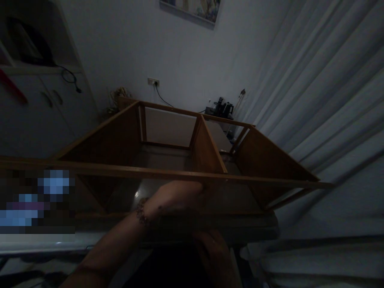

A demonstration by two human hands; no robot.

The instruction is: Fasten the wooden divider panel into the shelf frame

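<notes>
A wooden shelf frame lies open-side up in a dim room, split by a middle divider. My left hand, with a bracelet at the wrist, reaches forward under the frame's front rail. Its fingers curl up around the rail where the divider meets it, and their tips are hidden behind the wood. My right hand is low in the picture, against the dark near edge of the frame. It is too dark to make out its fingers.
Pale curtains hang along the right side. White cupboards stand at the left with a dangling cable. A wall socket and dark small appliances are behind the frame. A blurred patch covers the left.
</notes>
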